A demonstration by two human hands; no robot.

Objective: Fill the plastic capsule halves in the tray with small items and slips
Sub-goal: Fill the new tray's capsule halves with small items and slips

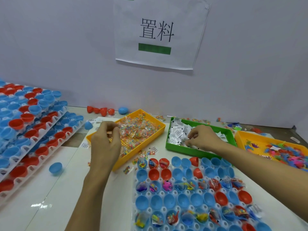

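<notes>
Pinching a clear packet (120, 126) with curled fingertips, the left hand (104, 140) hangs over the yellow bin (160, 130). Right hand (202, 136) nips paper slips (176, 132) in the green bin (200, 151). Just below both hands sits the capsule tray (183, 190).

A: Capsule halves (170, 200), red and blue: smooth glossy plastic. The white tray (164, 209) under them is translucent moulded plastic.

B: Yellow bin (160, 129), green bin (198, 151)?

A: Both hard plastic, slight sheen; the yellow one has a perforated floor. Bead packets (138, 129) are clear crinkled film, shiny.

B: Slips (176, 132)?

A: Matt white paper, printed. Wall sign (158, 32) is matt paper too. Worktop (55, 194): smooth, pale, faintly reflective.
</notes>
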